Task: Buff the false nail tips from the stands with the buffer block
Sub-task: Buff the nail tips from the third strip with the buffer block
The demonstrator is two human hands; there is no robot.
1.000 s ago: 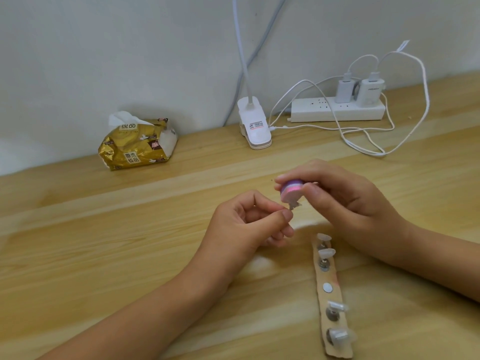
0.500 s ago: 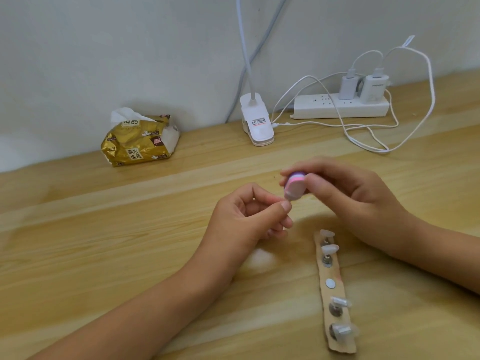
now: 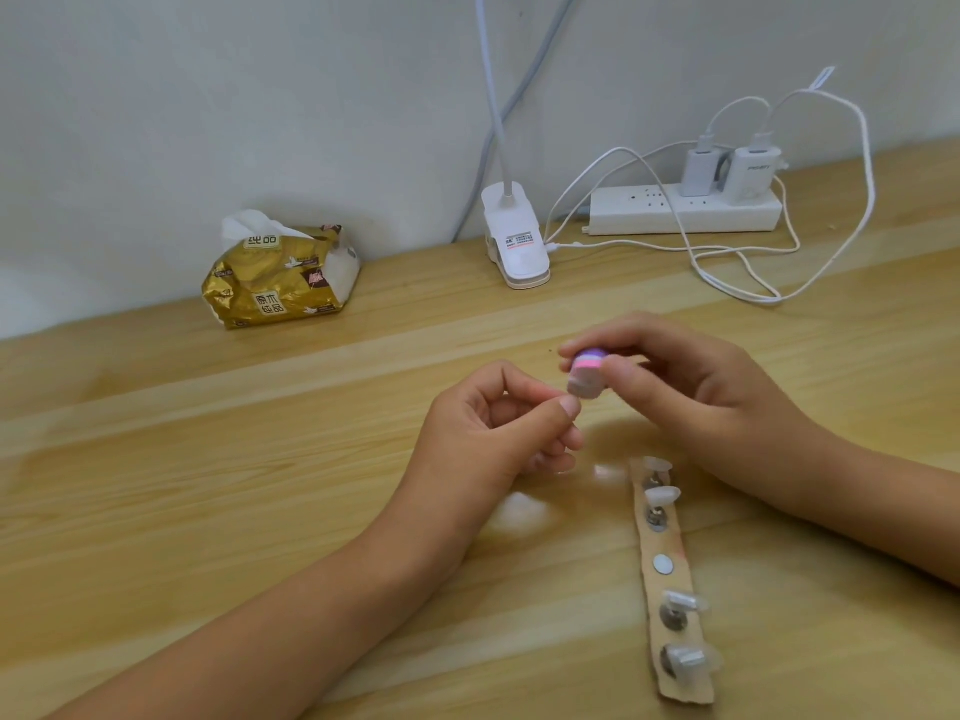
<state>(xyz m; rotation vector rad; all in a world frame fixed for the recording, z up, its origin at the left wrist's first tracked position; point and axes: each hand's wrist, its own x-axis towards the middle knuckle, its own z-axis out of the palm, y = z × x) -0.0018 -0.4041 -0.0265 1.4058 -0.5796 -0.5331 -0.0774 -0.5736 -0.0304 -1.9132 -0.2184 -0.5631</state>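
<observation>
Pink-purple buffer block [image 3: 586, 374]: light, soft-faced; right hand [image 3: 691, 397] pinches it, just beyond cardboard strip [image 3: 670, 574].
Nail tip: thin, springy, slippery, we judge; hidden, pinched by left hand [image 3: 488, 439] under the block.
Hold: we grip its side edges.

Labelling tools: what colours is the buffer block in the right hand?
Small layered buffer block: purple top, pink band, whitish base. Head view.

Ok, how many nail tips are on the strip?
4 tips: two at the strip's far end, two at its near end. Another may be hidden in the left hand.
</observation>
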